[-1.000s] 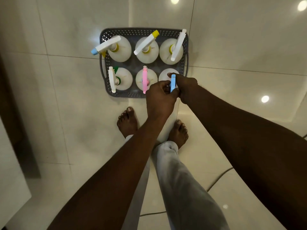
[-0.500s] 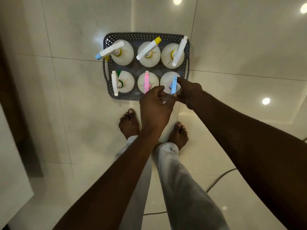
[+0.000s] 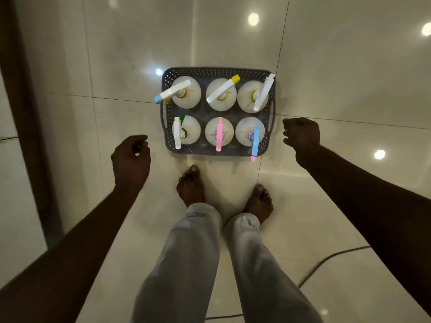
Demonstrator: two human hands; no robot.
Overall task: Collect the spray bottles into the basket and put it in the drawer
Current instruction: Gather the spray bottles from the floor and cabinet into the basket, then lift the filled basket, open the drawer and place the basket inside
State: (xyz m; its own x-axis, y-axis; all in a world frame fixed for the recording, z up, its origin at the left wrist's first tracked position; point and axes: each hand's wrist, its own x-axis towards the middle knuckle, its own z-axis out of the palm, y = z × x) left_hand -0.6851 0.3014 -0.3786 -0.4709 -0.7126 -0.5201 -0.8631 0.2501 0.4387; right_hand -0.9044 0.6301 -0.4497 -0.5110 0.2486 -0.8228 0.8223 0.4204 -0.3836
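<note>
On the tiled floor [image 3: 326,183], a grey perforated basket [image 3: 219,72] holds six white spray bottles [image 3: 220,95].

One camera sits on the person's head. It looks straight down at the floor [image 3: 326,206], the feet [image 3: 191,187] and the basket [image 3: 219,71], from standing height.

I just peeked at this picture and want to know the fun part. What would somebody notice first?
First, the dark basket on the shiny floor, packed with six white spray bottles in two rows of three. The pink sprayer and the blue sprayer in the near row stand out most. The left hand and right hand hang on either side of the basket, holding nothing, with two bare feet just below it.
</note>
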